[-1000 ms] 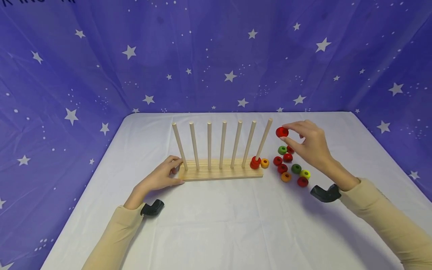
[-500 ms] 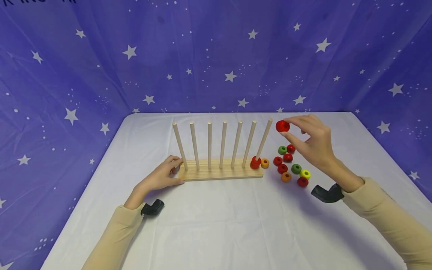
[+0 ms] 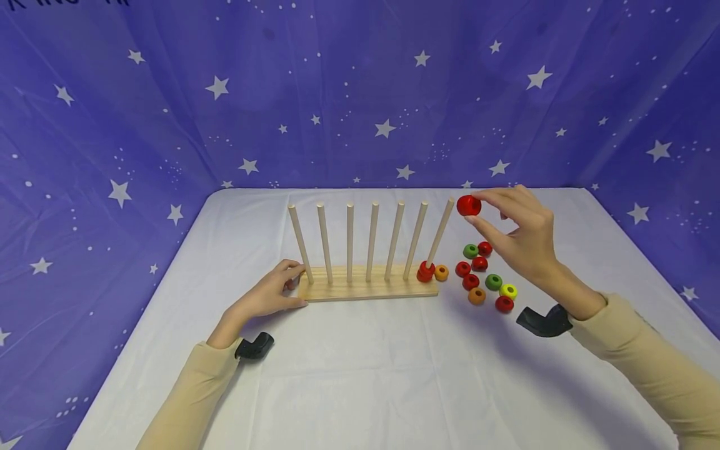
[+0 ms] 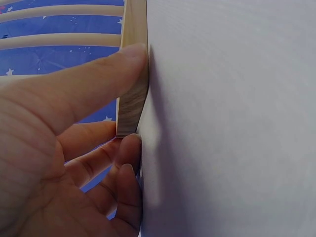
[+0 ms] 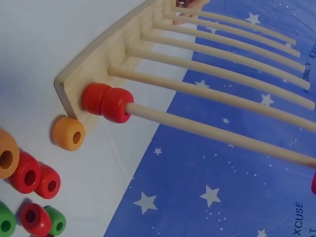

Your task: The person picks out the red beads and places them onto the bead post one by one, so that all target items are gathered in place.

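My left hand (image 3: 272, 290) grips the left end of a wooden peg rack (image 3: 365, 291). In the left wrist view its thumb (image 4: 98, 81) lies along the base's side, with the fingers around the base's end (image 4: 131, 108). My right hand (image 3: 525, 234) pinches a red bead (image 3: 465, 206) between thumb and fingers, just right of the tip of the rightmost peg (image 3: 440, 231). Two red beads (image 5: 106, 102) sit stacked at the foot of that peg. In the right wrist view only a sliver of the held bead shows at the right edge.
An orange bead (image 3: 441, 272) lies against the rack's right end. Further right, several loose beads in red, green, orange and yellow (image 3: 509, 291) are scattered on the white cloth (image 3: 349, 375). A blue star-patterned curtain (image 3: 337, 94) rises behind and at both sides.
My right hand has raised the red bead, first slightly right, then back left closer to the rightmost peg's tip. The bead has tilted. My left hand stays put.
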